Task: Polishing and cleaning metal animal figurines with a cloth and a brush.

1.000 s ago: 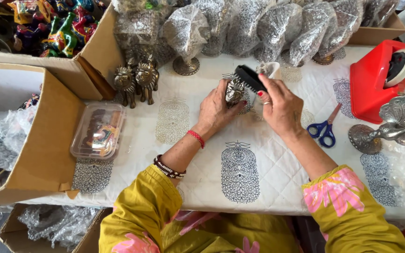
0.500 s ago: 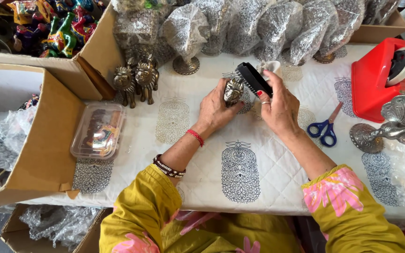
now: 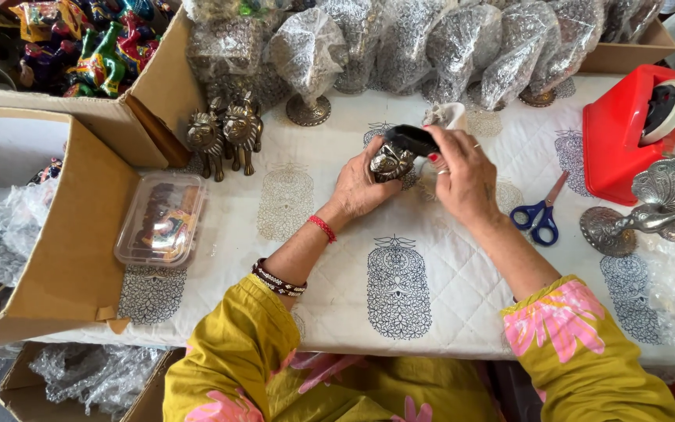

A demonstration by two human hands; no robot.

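My left hand [image 3: 361,185] grips a small dark metal figurine [image 3: 391,162] above the white quilted cloth [image 3: 400,305]. My right hand [image 3: 462,173] holds a black brush [image 3: 410,140] whose head lies across the top of the figurine. Both hands meet near the middle of the table, a little toward the back. Two brass lion figurines [image 3: 226,134] stand to the left of my hands. A small white cup-like thing [image 3: 448,116] sits just behind my right hand.
Blue-handled scissors [image 3: 538,214] lie right of my right hand. A red tape dispenser [image 3: 633,131] and a silver peacock-shaped stand [image 3: 658,205] are at the right. Plastic-wrapped items [image 3: 431,43] line the back. A clear lidded box [image 3: 162,220] and cardboard boxes [image 3: 72,234] sit left.
The brush has shifted a little over the figurine's top, and both hands have moved slightly. Everything else on the table stays put.
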